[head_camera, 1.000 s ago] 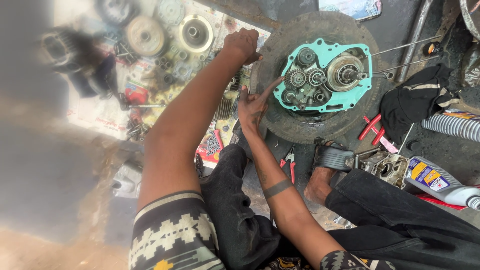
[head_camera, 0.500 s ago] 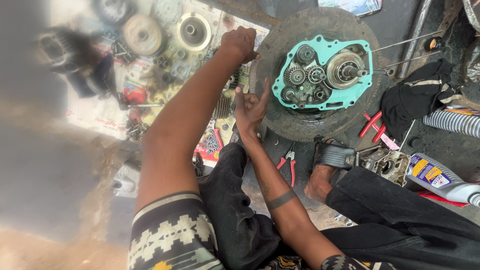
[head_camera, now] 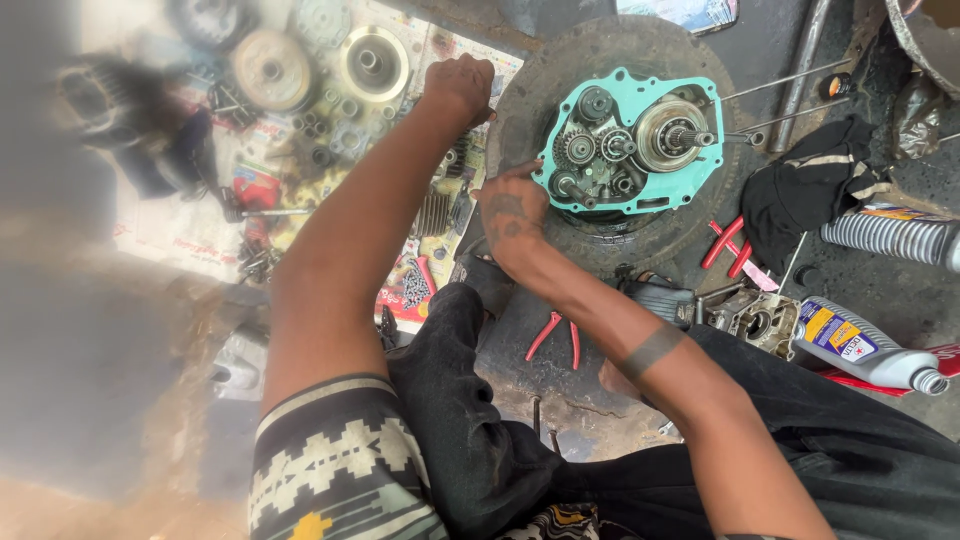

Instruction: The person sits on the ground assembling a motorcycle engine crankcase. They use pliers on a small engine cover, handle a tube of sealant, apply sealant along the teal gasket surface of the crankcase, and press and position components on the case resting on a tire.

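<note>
An engine case (head_camera: pixel 640 140) with a teal gasket and exposed gears lies open on a black tyre (head_camera: pixel 600 250). My right hand (head_camera: pixel 512 208) rests against the case's left edge, fingers curled at the small lower-left gear. My left hand (head_camera: pixel 460 85) is stretched out beside the tyre's upper-left rim, fingers closed and knuckles up. Whether it holds anything is hidden. Round metal clutch parts (head_camera: pixel 375 62) lie on newspaper just left of that hand.
Red-handled pliers (head_camera: pixel 555 335) lie by my knee, and another red pair (head_camera: pixel 728 245) sits right of the tyre. An oil bottle (head_camera: pixel 865 350), a black rag (head_camera: pixel 815 190), a chrome spring shock (head_camera: pixel 890 240) and long thin rods (head_camera: pixel 790 75) are at the right. Small parts are scattered over the newspaper (head_camera: pixel 180 235).
My right hand's fingers have drawn in closer against the case's edge. My left hand stays by the tyre's rim.
</note>
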